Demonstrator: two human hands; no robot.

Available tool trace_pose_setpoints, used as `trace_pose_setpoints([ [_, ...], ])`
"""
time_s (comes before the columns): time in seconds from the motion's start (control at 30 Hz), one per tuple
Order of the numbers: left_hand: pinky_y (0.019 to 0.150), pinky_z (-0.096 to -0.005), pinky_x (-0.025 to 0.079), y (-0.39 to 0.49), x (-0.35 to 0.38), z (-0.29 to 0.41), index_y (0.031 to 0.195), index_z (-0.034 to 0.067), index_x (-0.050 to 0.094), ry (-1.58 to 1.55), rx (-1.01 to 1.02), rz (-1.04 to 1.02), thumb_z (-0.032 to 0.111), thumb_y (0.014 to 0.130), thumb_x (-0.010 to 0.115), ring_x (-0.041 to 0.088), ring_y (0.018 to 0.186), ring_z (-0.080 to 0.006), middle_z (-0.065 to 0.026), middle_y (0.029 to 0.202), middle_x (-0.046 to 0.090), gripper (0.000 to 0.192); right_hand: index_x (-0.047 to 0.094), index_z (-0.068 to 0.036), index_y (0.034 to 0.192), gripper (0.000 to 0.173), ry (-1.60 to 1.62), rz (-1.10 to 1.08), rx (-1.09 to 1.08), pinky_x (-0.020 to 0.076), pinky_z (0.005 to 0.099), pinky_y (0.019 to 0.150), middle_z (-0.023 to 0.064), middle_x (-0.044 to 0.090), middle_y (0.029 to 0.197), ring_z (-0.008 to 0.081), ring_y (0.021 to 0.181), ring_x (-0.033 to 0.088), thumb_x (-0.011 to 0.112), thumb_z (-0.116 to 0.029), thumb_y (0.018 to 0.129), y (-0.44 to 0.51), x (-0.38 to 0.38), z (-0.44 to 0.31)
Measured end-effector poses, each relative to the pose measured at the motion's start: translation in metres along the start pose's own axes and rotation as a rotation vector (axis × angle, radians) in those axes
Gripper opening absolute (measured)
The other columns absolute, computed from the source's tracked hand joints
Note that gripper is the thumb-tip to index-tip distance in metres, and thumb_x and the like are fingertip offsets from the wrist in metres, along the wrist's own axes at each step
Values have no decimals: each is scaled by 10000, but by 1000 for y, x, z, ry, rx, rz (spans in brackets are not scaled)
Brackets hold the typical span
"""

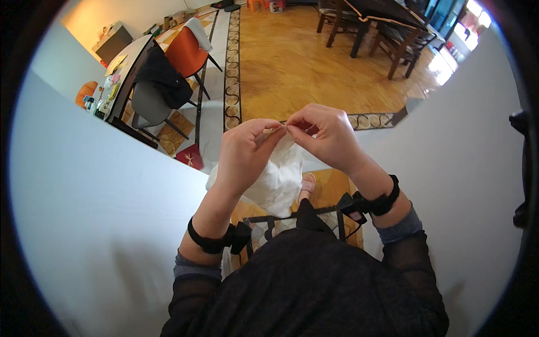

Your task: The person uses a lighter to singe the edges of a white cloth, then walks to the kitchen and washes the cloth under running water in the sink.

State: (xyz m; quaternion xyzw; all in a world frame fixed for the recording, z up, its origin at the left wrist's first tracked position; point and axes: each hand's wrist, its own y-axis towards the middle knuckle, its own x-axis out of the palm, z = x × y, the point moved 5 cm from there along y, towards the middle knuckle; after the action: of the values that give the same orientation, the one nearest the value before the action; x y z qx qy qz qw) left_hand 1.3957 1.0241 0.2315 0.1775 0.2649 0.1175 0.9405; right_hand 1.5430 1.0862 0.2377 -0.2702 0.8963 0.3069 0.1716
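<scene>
A thin, crumpled white sheet of plastic or cloth (276,181), perhaps a bag, hangs in front of me. My left hand (250,145) pinches its top edge between thumb and forefinger. Close against those fingertips, my right hand (326,132) also grips the top edge, with thumb and forefinger together. Both hands are raised at about the same height, palms turned inward. The sheet's upper part is partly hidden behind my left hand and wrist. Its lower end dangles above the floor near a foot in a pink slipper (308,184).
White walls (126,202) flank me closely on both sides. Beyond the opening lies a tan tiled floor (286,63). A grey chair (151,105) and an orange chair (183,50) stand by a cluttered table (122,71) at left. A dark red bag or box (190,157) rests beside the left wall's end.
</scene>
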Motion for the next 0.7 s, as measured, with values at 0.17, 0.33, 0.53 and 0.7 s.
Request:
trace_pose_setpoints([
  [0.17, 613, -316, 474, 134, -3, -69, 863, 4, 670, 191, 33, 131, 59, 812, 674, 630, 696, -280, -137, 745, 630, 75, 664, -20, 855, 71, -180, 26, -250, 487, 283, 581, 82, 617, 773, 212, 662, 613, 657, -27, 784, 135, -7, 87],
  [0.33, 588, -339, 464, 277, -30, -119, 910, 18, 570, 319, 92, 248, 32, 842, 625, 603, 691, -328, -135, 744, 601, 89, 654, -18, 838, 72, -150, -21, -309, 482, 290, 571, 87, 614, 783, 219, 652, 605, 662, -26, 768, 296, -12, 151],
  [0.53, 637, -261, 478, 417, -51, -209, 923, -5, 598, 329, 69, 290, 17, 871, 608, 623, 678, -181, -133, 783, 636, 57, 664, -30, 879, 101, -57, 19, -289, 487, 287, 579, 88, 612, 784, 203, 653, 604, 665, -45, 780, 451, -4, 238],
  [0.7, 625, -329, 481, 544, -61, -304, 922, 1, 586, 282, 100, 236, 24, 859, 608, 620, 707, -288, -146, 795, 622, 71, 666, -64, 871, 100, -102, -113, -270, 507, 336, 612, 81, 620, 830, 254, 704, 628, 649, -116, 788, 578, 20, 328],
])
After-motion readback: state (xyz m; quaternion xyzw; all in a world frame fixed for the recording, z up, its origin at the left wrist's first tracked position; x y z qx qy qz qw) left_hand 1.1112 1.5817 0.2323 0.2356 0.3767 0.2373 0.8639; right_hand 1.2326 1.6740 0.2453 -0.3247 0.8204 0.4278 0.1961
